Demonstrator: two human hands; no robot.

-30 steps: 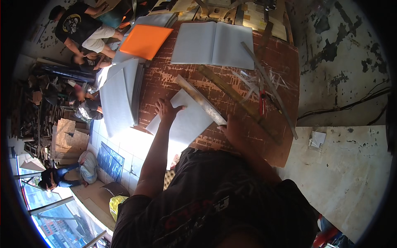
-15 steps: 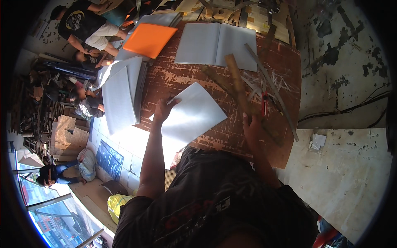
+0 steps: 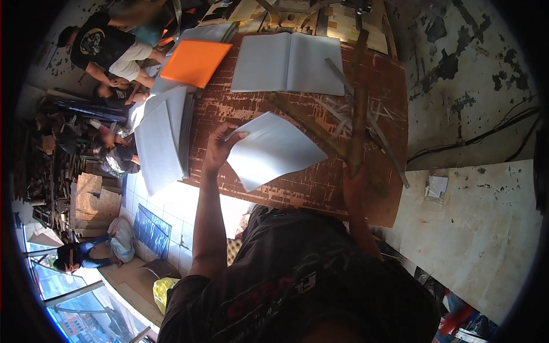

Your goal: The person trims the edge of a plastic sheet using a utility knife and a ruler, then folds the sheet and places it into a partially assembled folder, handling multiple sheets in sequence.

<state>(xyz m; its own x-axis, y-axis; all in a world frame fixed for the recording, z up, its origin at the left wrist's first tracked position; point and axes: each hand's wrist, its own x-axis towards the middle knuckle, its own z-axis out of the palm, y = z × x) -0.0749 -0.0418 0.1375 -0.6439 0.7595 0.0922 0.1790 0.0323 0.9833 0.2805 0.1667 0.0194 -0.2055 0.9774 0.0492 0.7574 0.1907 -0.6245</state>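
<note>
Pinched by one corner, a pale grey sheet (image 3: 274, 157) is held by my left hand (image 3: 220, 147), its rest slanting over the brown, scuffed tabletop (image 3: 209, 114). My right hand (image 3: 355, 186) is wrapped round the near end of a wooden slat (image 3: 359, 123), which points away from me. A second wooden strip (image 3: 306, 121) lies diagonally between the sheet and the slat. Partly beneath the slat, a long grey flat bar like a ruler (image 3: 391, 157) crosses the right side of the table.
Thin white offcuts (image 3: 337, 116) are scattered near the slat. Grey sheets (image 3: 260, 64) lie side by side at the far edge. An orange sheet (image 3: 194, 64) and a grey stack (image 3: 157, 137) lie at the left. A peeling wall (image 3: 452, 126) borders the right. Other people sit or stand leftward.
The slat in my right hand has swung rightward and now points more directly away from me. The pale sheet has shifted slightly right, still in my left hand. A red-handled tool is now hidden.
</note>
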